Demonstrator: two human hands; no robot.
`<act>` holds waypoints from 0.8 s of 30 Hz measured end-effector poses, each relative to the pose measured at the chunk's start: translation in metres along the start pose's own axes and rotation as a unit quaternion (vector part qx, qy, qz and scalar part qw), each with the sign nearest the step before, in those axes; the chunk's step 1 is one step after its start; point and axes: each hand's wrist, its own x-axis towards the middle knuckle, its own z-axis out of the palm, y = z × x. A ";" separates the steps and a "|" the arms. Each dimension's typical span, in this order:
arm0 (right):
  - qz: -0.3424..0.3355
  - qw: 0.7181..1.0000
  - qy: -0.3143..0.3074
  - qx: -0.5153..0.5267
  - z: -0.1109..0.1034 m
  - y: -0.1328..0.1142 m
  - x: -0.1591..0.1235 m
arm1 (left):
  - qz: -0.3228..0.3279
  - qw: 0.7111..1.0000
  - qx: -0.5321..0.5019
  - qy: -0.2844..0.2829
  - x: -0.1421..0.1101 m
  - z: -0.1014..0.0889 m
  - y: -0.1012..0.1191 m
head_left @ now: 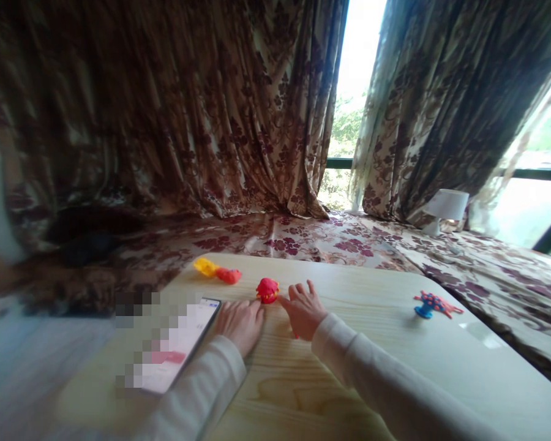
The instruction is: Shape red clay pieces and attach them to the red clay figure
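A small red figure with yellow bits along its lower edge, like modelling clay [267,290], stands on the pale wooden table [280,392]. My left hand [241,324] lies fairly flat on the tabletop, just in front and to the left of it. Its fingertips are close to the figure's base; contact is hard to make out. On the other side, my right hand [305,309] has its fingers spread, one fingertip at or very near the figure's right side. A tiny red bit [296,335] peeks out below that hand.
Left of my left hand lies a phone [179,349], partly pixelated. Yellow [205,266] and red [229,275] lumps sit at the back left. A blue figure with red dots [434,303] stands at right. Beyond are patterned curtains [266,110] and a white lamp [447,205].
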 end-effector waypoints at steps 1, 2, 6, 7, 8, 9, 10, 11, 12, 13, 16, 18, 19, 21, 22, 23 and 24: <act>0.002 1.000 0.004 0.000 0.001 0.001 0.001 | 0.000 1.000 -0.009 0.001 0.000 0.001 0.001; 0.003 1.000 0.008 0.001 0.001 0.002 0.003 | -0.001 1.000 -0.020 0.003 0.000 0.001 0.002; 0.002 1.000 0.022 0.011 0.003 0.005 0.008 | -0.022 0.995 -0.096 0.006 0.002 0.002 0.002; 0.002 1.000 0.025 0.015 0.002 0.007 0.007 | -0.033 0.992 -0.124 0.006 0.001 0.000 0.001; 0.001 0.999 0.030 0.020 0.002 0.008 0.005 | -0.047 0.987 -0.155 0.007 -0.001 -0.003 0.001; 0.001 0.999 0.035 0.026 0.001 0.010 0.002 | -0.064 0.979 -0.191 0.008 -0.005 -0.006 0.000; 0.001 0.999 0.040 0.033 -0.001 0.012 -0.003 | -0.083 0.969 -0.232 0.009 -0.010 -0.011 0.000; 0.001 0.998 0.047 0.040 -0.003 0.014 -0.009 | -0.102 0.955 -0.278 0.009 -0.016 -0.015 0.001; 0.001 0.997 0.056 0.049 -0.006 0.016 -0.017 | -0.120 0.936 -0.330 0.006 -0.022 -0.019 0.004; 0.001 0.996 0.067 0.059 -0.010 0.017 -0.026 | -0.135 0.912 -0.387 -0.003 -0.028 -0.023 0.009; 0.006 0.988 0.120 0.101 -0.027 0.020 -0.051 | -0.161 0.797 -0.580 -0.051 -0.038 -0.027 0.036; 0.017 0.977 0.169 0.129 -0.038 0.020 -0.062 | -0.178 0.695 -0.692 -0.085 -0.035 -0.025 0.061; 0.022 0.971 0.194 0.139 -0.044 0.020 -0.067 | -0.180 0.642 -0.738 -0.101 -0.032 -0.024 0.073; 0.027 0.961 0.232 0.150 -0.052 0.022 -0.074 | -0.181 0.544 -0.810 -0.122 -0.024 -0.022 0.093; 0.020 0.957 0.246 0.153 -0.055 0.023 -0.077 | -0.181 0.501 -0.836 -0.129 -0.021 -0.022 0.101; 0.007 0.954 0.254 0.156 -0.057 0.024 -0.081 | -0.183 0.463 -0.857 -0.134 -0.018 -0.023 0.106; -0.008 0.952 0.260 0.159 -0.058 0.026 -0.085 | -0.186 0.429 -0.873 -0.138 -0.016 -0.024 0.109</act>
